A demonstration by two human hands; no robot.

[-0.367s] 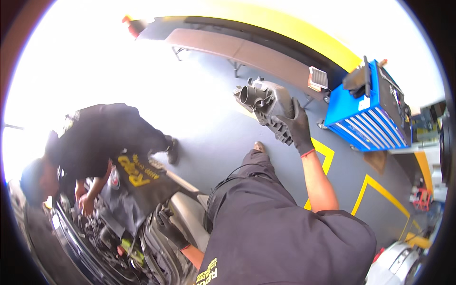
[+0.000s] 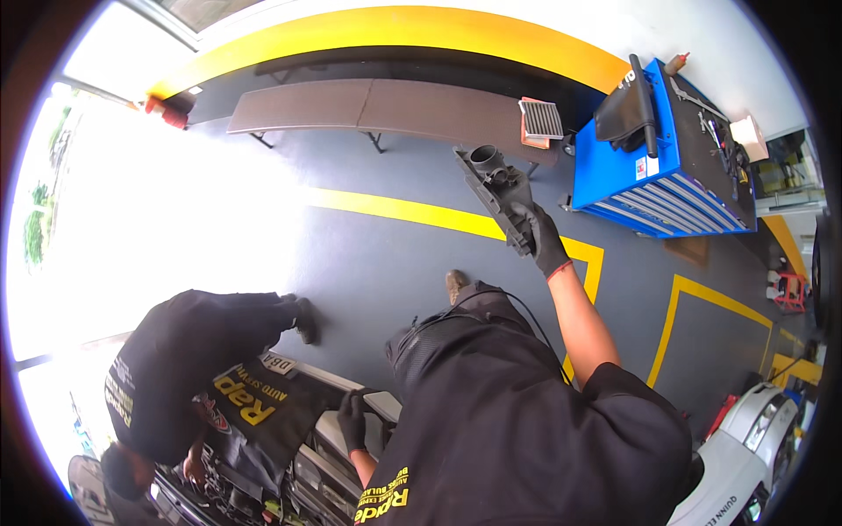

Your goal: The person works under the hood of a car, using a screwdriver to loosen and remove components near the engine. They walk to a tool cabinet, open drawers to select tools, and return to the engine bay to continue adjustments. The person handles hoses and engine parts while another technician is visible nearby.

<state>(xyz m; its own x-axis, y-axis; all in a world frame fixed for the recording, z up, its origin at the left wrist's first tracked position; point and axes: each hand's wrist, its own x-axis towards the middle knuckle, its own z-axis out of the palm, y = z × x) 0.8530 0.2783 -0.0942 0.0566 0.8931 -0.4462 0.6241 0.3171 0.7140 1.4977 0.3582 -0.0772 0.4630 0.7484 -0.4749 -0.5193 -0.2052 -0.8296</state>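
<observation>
My right hand, in a black glove, is closed on the lower end of a black plastic air filter housing cover. The cover is held out over the floor, tilted, with its round duct opening facing up. Low down by the car's silver fender, my left hand is also gloved in black. Its fingers look stretched out, with no object seen in them; whether it touches the fender I cannot tell. A dark protective fender cover drapes over the car beside it.
A co-worker bends over the engine bay at left. A long brown table by the wall bears a pleated filter. At right stand a blue tool cabinet and a white car.
The view has swung, with the table and cabinet now lower and further left. My right hand has turned the housing cover so its duct points upward. The co-worker bends lower over the engine bay.
</observation>
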